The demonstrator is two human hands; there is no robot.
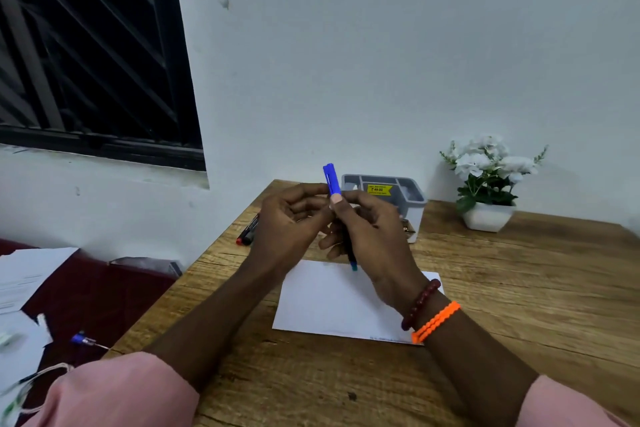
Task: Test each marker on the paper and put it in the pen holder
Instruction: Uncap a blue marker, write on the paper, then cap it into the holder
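Note:
Both my hands meet above the far edge of the white paper [332, 302]. My right hand [370, 236] grips a blue marker [332, 180] upright, its blue cap pointing up and its dark barrel ending in a blue tip near the paper. My left hand [291, 222] touches the marker at the base of the cap with its fingertips. The grey pen holder [412, 194], bearing a yellow price sticker, stands just behind my hands. A red-ended black marker [247, 230] lies on the table left of my left hand, partly hidden by it.
A white pot of white flowers [488, 184] stands at the back right on the wooden table [519, 288]. Left of the table, a dark red surface [90, 291] holds papers and a small blue object [81, 339]. A wall runs close behind.

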